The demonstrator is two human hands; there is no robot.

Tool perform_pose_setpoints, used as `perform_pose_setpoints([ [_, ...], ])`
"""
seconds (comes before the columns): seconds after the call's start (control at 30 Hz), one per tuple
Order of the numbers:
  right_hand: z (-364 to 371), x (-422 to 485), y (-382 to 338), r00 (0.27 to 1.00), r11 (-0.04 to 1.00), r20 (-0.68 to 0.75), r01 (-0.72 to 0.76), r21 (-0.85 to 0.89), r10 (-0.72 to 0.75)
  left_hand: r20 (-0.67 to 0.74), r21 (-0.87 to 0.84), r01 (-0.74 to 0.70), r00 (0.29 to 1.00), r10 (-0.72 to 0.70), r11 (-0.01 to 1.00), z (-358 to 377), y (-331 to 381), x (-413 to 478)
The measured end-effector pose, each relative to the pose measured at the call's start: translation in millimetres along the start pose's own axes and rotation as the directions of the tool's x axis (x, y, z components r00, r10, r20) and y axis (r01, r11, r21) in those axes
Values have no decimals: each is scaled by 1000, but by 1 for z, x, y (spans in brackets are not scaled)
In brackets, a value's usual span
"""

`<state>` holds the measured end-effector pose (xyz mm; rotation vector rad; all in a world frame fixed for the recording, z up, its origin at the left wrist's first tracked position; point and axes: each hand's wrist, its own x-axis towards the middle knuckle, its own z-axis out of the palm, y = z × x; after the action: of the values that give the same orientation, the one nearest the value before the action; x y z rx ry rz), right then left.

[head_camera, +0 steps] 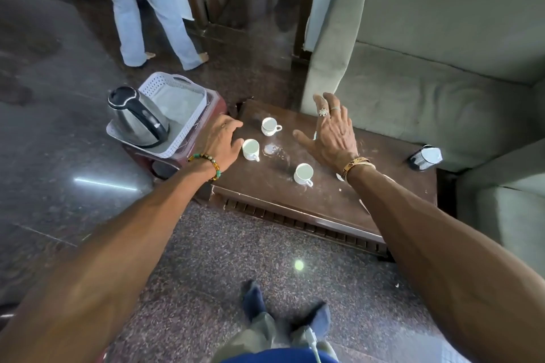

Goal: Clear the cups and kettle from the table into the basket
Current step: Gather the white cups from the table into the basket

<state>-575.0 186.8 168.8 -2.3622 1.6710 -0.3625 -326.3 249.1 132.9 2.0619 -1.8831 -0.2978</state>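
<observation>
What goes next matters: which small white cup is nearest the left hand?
The leftmost small white cup, beside the left hand; the other two stand farther right.

No text, label, brand or number can be read anywhere.

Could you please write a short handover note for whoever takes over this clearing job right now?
Left hand: open, holding nothing, close beside the left cup.
Right hand: open, fingers spread above the table, holding nothing.
Done: the kettle stands in the white basket.
On the table: the left cup, the far cup and the near cup, all upright.
Left to do: move all three cups into the basket.
</observation>
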Motion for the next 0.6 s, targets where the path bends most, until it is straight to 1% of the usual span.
perform_pose_setpoints([
  [0.2, 12, 7, -8, 999, 1000, 36, -24, -11, 25, 55, 42, 5, 998, -7, 999, 13, -23, 1],
  [0.33, 28, 8, -5, 997, 999, 55, -46, -12, 47, 96, 12, 30, 995, -31, 999, 23, -26, 0],
  [0.6, 74, 14, 28, 977, 992, 182, -118, 37, 109, 226, -13, 57, 973, -52, 998, 67, -11, 15],
])
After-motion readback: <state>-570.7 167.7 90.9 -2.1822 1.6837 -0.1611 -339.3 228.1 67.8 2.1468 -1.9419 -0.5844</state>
